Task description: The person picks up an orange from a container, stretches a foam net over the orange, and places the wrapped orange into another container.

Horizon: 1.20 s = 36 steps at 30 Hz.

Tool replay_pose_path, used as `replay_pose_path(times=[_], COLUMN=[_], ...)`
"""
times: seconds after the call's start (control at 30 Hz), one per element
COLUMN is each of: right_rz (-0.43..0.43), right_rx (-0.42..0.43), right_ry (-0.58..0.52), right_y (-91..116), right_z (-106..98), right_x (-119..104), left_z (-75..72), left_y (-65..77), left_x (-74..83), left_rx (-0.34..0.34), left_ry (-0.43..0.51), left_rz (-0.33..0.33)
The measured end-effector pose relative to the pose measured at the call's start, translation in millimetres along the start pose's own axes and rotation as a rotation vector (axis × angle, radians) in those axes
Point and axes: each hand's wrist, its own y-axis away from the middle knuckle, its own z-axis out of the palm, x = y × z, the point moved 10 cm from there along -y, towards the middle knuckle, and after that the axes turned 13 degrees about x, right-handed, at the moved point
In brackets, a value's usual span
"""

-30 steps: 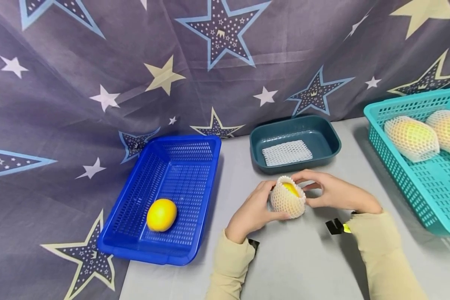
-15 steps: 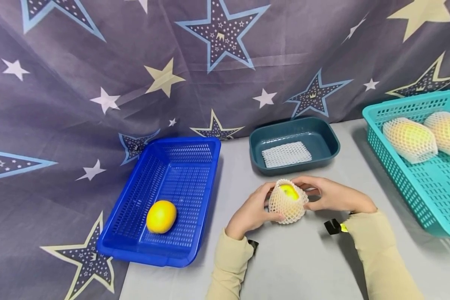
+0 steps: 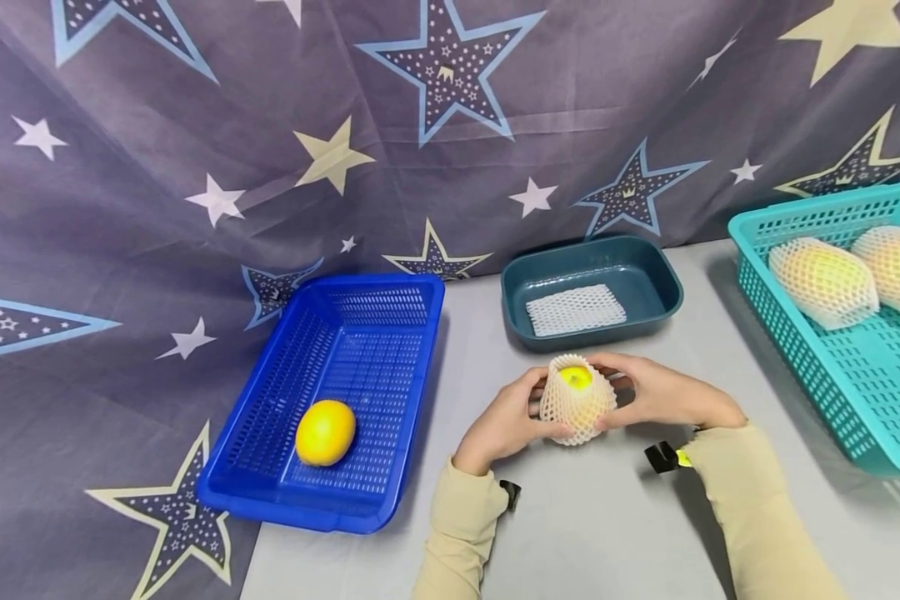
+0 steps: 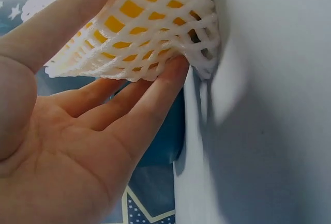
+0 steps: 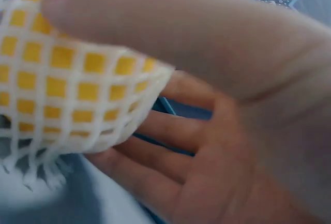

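Nearer than the dark tray (image 3: 642,288), I see left grip (image 3: 504,425) and right grip (image 3: 663,393) pinching the yellow fruit (image 3: 576,377) through its foam net (image 3: 562,410); uneven squeezing could, I judge, slip the fruit loose.

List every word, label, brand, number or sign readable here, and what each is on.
No readable words, labels, brands or numbers in any view.
Starry cloth: printed stars and small crowns, no lettering visible.
Netted fruit before the dark tray: no lettering visible.
Yellow patch by the right cuff: too small to tell.
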Motion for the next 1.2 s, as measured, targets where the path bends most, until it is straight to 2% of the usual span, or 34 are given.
replay_pose_path(times=[0.1,0.33,0.5,0.6,0.8,0.97,1.2], right_rz=[0.016,0.014,-0.01,0.013,0.075,0.066,0.055], right_rx=[0.048,0.194,0.272,0.295,0.304,0.291,0.294], right_ry=[0.003,-0.055,-0.102,-0.126,-0.156,-0.212,-0.103], right_y=[-1,-1,-2,-2,-2,-2,-3], right_z=[-5,-25,-32,-33,-32,-30,-31], right_x=[0,-5,-10,-11,-13,-18,-23], left_z=[-3.6,-17.9,-22.0,-22.4,-21.7,-19.2,-19.6], left_y=[-1.8,-7.0,-5.8,-4.7,-4.2,-3.0,-3.6], left_x=[0.4,6.9,12.4,14.1,16.5,19.9,22.1], left_rx=[0.039,0.161,0.18,0.178,0.201,0.212,0.237], left_ry=[0.056,0.259,0.375,0.427,0.466,0.48,0.485], left_rz=[-0.008,-0.015,-0.026,-0.034,-0.028,-0.038,-0.04])
